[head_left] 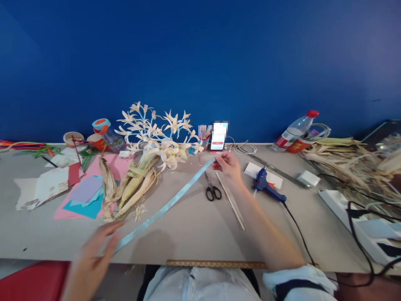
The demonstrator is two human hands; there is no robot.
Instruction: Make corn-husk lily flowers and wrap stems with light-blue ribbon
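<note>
A long light-blue ribbon (175, 196) stretches slantwise above the table between my two hands. My right hand (227, 165) pinches its upper end between thumb and fingers. At the table's front edge my left hand (97, 253) is smeared by motion, its thumb and forefinger apart; the ribbon's lower end runs beside the thumb, and whether it touches is unclear. Black-handled scissors (213, 193) and a thin pale stick (232, 202) lie under my right forearm. Cream flowers with blue-wrapped stems (163, 138) stand beyond the ribbon, near dried corn husks (133, 190).
A blue glue gun (266, 186) with its cord lies to the right, near thin metal rods (278, 170) and a white power strip (338, 209). Behind are a lit phone (218, 136) and a plastic bottle (294, 130). Coloured paper (83, 205) covers part of the left side.
</note>
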